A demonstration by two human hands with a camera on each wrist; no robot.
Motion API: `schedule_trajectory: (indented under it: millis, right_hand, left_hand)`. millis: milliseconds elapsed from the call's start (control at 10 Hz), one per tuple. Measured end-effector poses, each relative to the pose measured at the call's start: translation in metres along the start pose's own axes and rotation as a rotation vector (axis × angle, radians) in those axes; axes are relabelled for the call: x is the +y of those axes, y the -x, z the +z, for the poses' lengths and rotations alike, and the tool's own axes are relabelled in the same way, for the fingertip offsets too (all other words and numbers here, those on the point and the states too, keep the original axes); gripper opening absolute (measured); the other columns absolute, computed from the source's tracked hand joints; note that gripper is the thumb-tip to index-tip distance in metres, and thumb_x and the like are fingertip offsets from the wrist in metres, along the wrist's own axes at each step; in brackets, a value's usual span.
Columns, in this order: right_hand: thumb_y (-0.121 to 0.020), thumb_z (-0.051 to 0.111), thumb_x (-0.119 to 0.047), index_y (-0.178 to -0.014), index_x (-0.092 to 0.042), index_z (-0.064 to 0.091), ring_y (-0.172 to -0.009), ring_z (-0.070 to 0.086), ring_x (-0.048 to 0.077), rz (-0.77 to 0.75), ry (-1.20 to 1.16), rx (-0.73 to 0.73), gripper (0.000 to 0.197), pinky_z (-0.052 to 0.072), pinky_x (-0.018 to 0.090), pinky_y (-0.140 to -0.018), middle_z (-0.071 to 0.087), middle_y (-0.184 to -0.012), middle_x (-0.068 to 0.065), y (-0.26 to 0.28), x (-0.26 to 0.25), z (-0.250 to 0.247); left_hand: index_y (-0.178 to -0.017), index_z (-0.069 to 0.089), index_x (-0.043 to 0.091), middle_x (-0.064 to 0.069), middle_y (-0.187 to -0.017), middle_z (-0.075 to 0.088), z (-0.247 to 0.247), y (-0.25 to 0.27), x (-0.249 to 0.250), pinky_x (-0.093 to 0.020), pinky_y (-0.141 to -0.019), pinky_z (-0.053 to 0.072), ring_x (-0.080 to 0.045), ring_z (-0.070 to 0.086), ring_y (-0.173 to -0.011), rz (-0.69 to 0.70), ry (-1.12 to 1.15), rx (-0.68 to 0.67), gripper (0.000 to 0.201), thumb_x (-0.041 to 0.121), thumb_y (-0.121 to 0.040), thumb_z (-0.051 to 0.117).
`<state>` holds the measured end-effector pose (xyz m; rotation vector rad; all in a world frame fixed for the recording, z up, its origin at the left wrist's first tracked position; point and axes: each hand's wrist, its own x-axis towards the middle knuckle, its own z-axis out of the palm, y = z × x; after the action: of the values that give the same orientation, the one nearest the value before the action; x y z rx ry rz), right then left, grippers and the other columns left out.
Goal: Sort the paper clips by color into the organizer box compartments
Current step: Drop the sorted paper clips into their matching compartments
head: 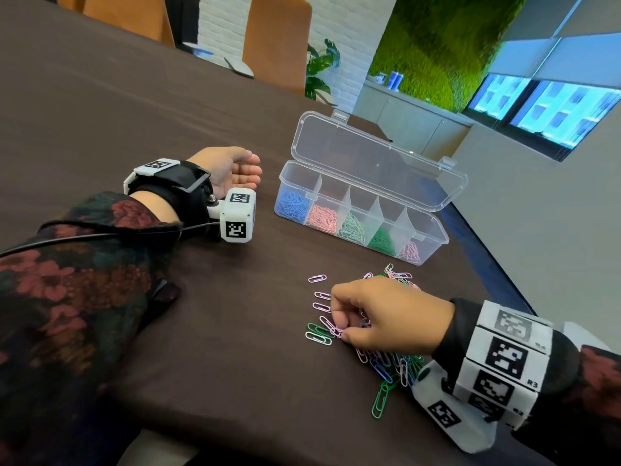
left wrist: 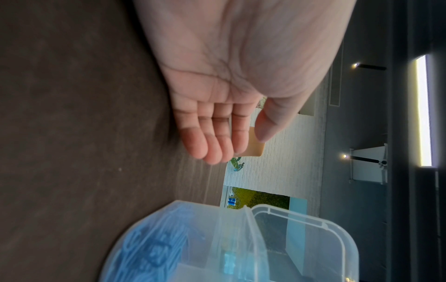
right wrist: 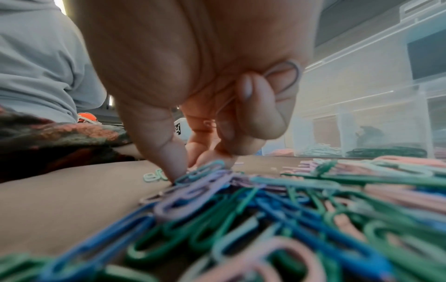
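The right hand (head: 386,314) bends down, fingers curled around lilac clips (right wrist: 284,76); the left hand (head: 232,169) rests open, palm up, holding nothing

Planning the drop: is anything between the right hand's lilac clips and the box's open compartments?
Nothing visible blocks the way. The right hand pinches lilac clips near the organizer box, whose lid is tipped back; only loose clips lie flat between.

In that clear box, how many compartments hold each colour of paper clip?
blue paper clips: 1
pink paper clips: 1
pale green paper clips: 1
dark green paper clips: 1
lilac paper clips: 1
Total: 5 compartments in the organizer box
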<state>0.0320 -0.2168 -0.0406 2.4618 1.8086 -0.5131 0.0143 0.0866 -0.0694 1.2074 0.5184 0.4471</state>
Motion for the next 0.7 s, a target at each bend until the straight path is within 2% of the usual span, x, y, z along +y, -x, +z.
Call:
schedule_trajectory:
  millis: [100,200,400,500,600,700]
  right_hand:
    - [-0.084,0.06,-0.015,-0.082,-0.025,0.049,-0.064,0.049,0.004,0.003,0.019,0.031,0.015,0.042,0.023,-0.072,0.058,-0.076,-0.008,0.002,-0.002,0.001]
    - [-0.084,0.057,-0.014,-0.084,-0.027,0.049,-0.063,0.048,0.002,0.01,0.049,0.038,0.015,0.041,0.023,-0.073,0.055,-0.072,-0.011,0.002,-0.004,0.001]
    - [-0.085,0.055,-0.018,-0.084,-0.028,0.05,-0.074,0.045,0.008,0.001,0.134,0.032,0.012,0.042,0.025,-0.075,0.055,-0.081,-0.009,0.001,-0.008,0.002]
    - [-0.084,0.056,-0.017,-0.079,-0.028,0.049,-0.074,0.046,0.008,0.02,0.122,0.048,0.014,0.041,0.025,-0.075,0.054,-0.079,-0.011,0.0,-0.006,0.0]
    - [-0.084,0.061,-0.016,-0.072,-0.029,0.051,-0.067,0.052,0.003,0.068,0.005,0.06,0.02,0.041,0.016,-0.066,0.058,-0.073,-0.012,-0.002,0.003,-0.007]
    - [-0.084,0.064,-0.01,-0.075,-0.017,0.06,-0.057,0.051,0.001,0.117,-0.29,0.078,0.012,0.041,0.013,-0.061,0.061,-0.068,-0.008,-0.003,0.01,-0.016]
  left_hand:
    - [-0.086,0.056,0.011,-0.004,-0.08,0.056,0.0,0.0,0.0,-0.018,-0.052,0.053,-0.014,0.055,-0.069,-0.001,0.002,-0.002,0.021,0.022,-0.098,0.042]
    - [-0.086,0.056,0.011,-0.003,-0.08,0.057,0.0,0.0,0.0,-0.017,-0.052,0.052,-0.014,0.056,-0.068,0.005,-0.006,0.002,0.022,0.022,-0.098,0.042]
    - [-0.087,0.056,0.011,-0.003,-0.079,0.057,0.001,-0.001,-0.001,-0.017,-0.052,0.052,-0.013,0.056,-0.067,0.011,-0.008,0.003,0.021,0.022,-0.098,0.041]
    - [-0.087,0.056,0.011,-0.003,-0.079,0.056,0.0,0.0,-0.001,-0.017,-0.053,0.052,-0.013,0.056,-0.068,0.008,-0.005,0.0,0.021,0.022,-0.098,0.041]
    - [-0.087,0.056,0.011,-0.003,-0.079,0.057,0.0,0.0,0.0,-0.018,-0.053,0.053,-0.013,0.056,-0.067,0.006,-0.005,-0.003,0.021,0.022,-0.098,0.042]
    - [-0.088,0.056,0.011,-0.003,-0.079,0.057,0.0,-0.001,0.0,-0.019,-0.055,0.052,-0.013,0.056,-0.067,0.006,-0.006,-0.002,0.02,0.022,-0.098,0.042]
